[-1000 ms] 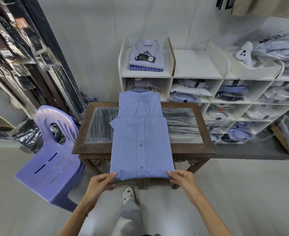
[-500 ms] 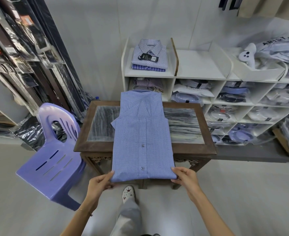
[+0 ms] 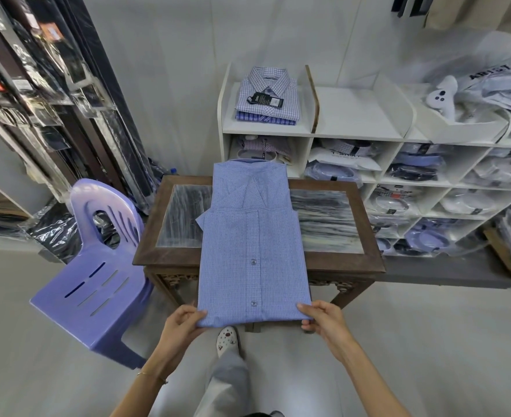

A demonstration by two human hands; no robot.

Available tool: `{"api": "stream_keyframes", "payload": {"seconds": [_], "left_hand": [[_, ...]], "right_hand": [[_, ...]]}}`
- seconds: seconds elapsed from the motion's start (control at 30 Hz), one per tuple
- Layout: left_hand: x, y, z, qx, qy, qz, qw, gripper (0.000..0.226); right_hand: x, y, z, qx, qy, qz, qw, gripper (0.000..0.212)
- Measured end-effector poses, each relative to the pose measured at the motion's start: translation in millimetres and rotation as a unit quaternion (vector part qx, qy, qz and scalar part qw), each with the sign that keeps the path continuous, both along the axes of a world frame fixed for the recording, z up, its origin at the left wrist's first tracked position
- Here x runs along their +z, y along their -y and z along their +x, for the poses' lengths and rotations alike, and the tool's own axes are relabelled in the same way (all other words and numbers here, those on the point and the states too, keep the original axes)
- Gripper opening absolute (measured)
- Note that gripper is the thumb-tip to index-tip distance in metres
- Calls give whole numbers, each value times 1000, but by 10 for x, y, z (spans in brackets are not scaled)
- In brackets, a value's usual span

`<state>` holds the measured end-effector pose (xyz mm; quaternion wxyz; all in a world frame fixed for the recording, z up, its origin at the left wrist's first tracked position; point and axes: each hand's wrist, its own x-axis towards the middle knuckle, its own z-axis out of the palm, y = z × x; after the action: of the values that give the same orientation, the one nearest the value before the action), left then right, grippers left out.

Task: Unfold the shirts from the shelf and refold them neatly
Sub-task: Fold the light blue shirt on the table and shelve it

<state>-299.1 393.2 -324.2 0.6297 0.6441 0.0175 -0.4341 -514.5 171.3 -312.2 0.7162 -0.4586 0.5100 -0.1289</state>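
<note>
The left hand [image 3: 185,322] and the right hand [image 3: 320,319] each pinched a near corner of the blue shirt [image 3: 252,251], which lay button-side up on the worktop [image 3: 365,261], its near end overhanging. The refold looked nearly done; the next move probably called for carrying the near end over toward the collar. On the far shelf [image 3: 356,135], the left top bay held two folded checked shirts [image 3: 267,96], the next bay nothing visible, and the lower cubbies bagged shirts.

Bag [image 3: 500,74], top right of shelf: black print "ARIST", rest cut off. Packet [image 3: 343,156], upper cubby: "T-SHIR", end hidden. Hang tag [image 3: 265,100] on folded checked shirt: print too small to read.
</note>
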Motion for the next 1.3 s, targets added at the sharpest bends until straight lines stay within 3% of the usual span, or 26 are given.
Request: {"api": "stream_keyframes", "payload": {"seconds": [0.17,0.27,0.37,0.43,0.53,0.6,0.67,0.7,0.8,0.9,0.97,1.07,1.17,1.23,1.3], "left_hand": [[-15,63,-25,79,-130,-67,986,24],[90,108,-168,57,-233,-102,965,38],[99,160,-332,50,-279,-116,952,42],[55,206,-428,59,-294,-146,943,51],[46,296,-563,84,-316,-196,925,56],[107,380,-641,98,-315,-209,921,71],[151,444,-679,103,-306,-213,922,101],[165,471,-680,101,-296,-218,925,104],[242,539,-680,93,-241,-203,945,87],[272,530,-691,78,-213,-178,958,45],[270,507,-679,78,-220,-173,957,33],[329,500,-660,104,-236,-182,949,45],[413,510,-663,118,-249,-184,943,43],[445,530,-656,113,-250,-188,943,41],[523,551,-644,95,-238,-192,947,40]], "right_hand": [[78,-25,-1,-8,46,54,997,32],[119,-28,-5,27,51,66,996,33],[139,-35,-8,13,58,74,995,39],[153,-38,-22,-5,73,88,993,55],[129,-38,-48,8,89,97,991,96],[120,-53,-66,34,88,92,991,102],[150,-81,-76,72,80,81,991,99],[160,-91,-82,96,70,68,991,96],[232,-107,-96,149,34,16,988,85],[239,-60,-94,127,-6,-46,991,47],[180,-16,-104,109,-48,-111,987,30],[90,41,-156,143,-142,-290,936,30],[11,74,-192,232,-220,-473,821,76],[38,66,-143,261,-180,-558,767,102],[125,59,-23,288,-126,-617,721,112]]}}
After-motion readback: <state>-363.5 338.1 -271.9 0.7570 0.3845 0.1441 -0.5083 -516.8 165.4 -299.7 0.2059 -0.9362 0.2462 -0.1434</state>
